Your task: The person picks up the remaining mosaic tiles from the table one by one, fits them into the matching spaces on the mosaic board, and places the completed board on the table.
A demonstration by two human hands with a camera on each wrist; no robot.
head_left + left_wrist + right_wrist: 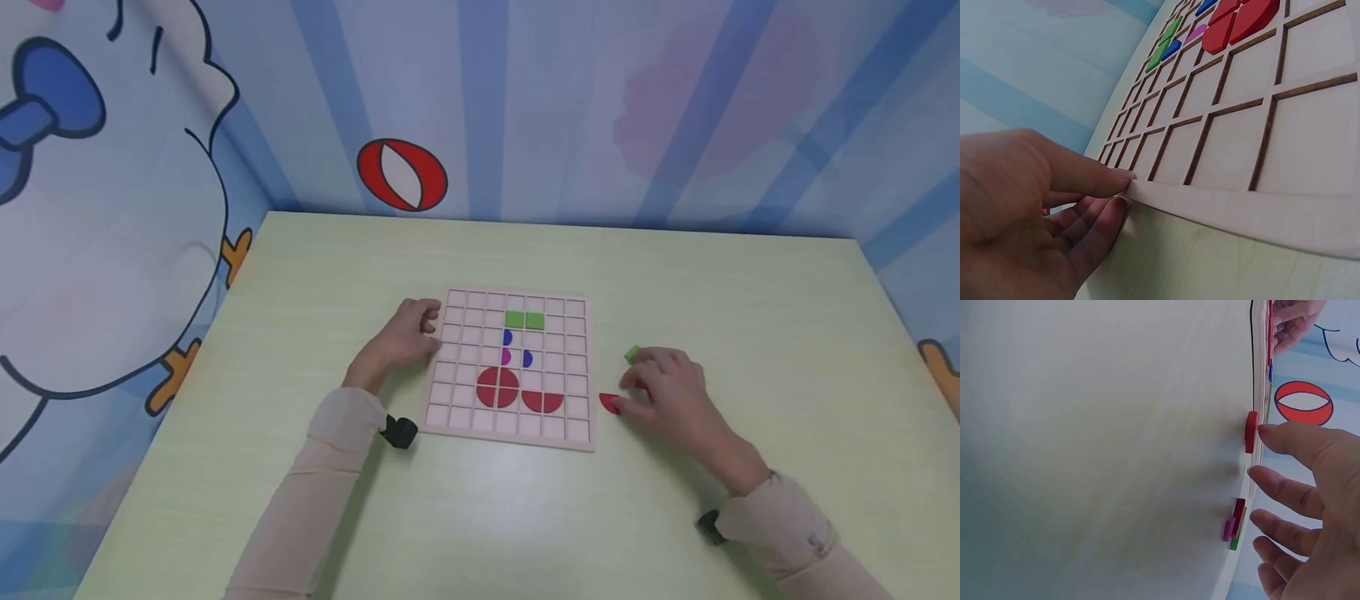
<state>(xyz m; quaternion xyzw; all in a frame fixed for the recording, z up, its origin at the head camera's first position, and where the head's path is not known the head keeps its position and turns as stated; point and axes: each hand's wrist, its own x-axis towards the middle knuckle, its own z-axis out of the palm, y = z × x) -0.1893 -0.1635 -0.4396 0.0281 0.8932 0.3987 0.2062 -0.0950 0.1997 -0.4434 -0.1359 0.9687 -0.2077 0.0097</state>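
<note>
A pale grid board [461, 417] lies mid-table with red, green, blue and magenta pieces in its cells. My left hand [405, 333] is at its left edge; in the left wrist view the thumb [1113, 180] rests on the rim and the other fingers curl against its side. To the right of the board, my right hand [671, 400] hovers with bent, spread fingers, holding nothing visible. A red quarter-circle piece [1251, 432] is by its thumb tip; contact is unclear. Near its fingers are a green piece [632, 353], a dark red piece [1239, 515] and a magenta piece [1228, 529].
The pale green table [360, 250] meets a wall [555, 108] painted with stripes and cartoon figures at its back edge. Two green squares [524, 320], a red circle of quarter pieces [487, 379] and two red quarter pieces [553, 402] sit on the board.
</note>
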